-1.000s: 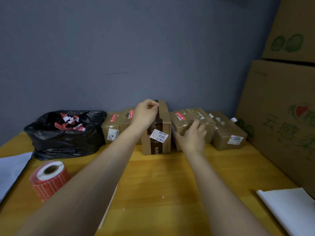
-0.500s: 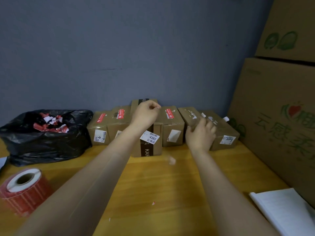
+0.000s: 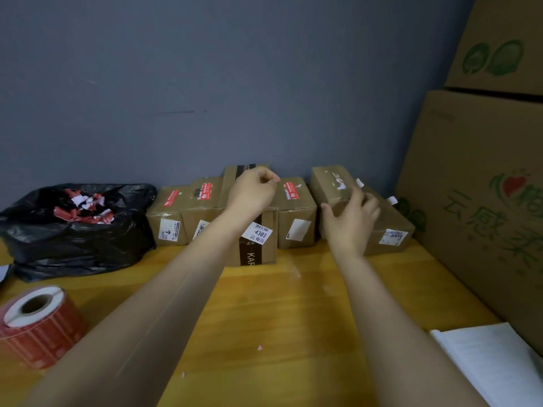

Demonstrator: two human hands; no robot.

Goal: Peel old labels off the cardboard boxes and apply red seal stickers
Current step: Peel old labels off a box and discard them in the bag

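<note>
Several small cardboard boxes stand in a row against the wall. Three carry red seal stickers on top: the leftmost box, its neighbour and a box right of the middle. My left hand hovers at the top of the tall taped box, fingers curled, thumb and forefinger tips together; nothing shows between them. My right hand lies with spread fingers on the box with torn label scraps. The red sticker roll lies near left.
A black bag of peeled scraps sits at the far left. Large printed cartons wall off the right side. A white sheet lies at the near right on the wooden table. Another labelled box ends the row.
My right hand left the red-sealed box and moved right onto the box with torn label scraps. My left hand stayed at the top of the tall taped box.
</note>
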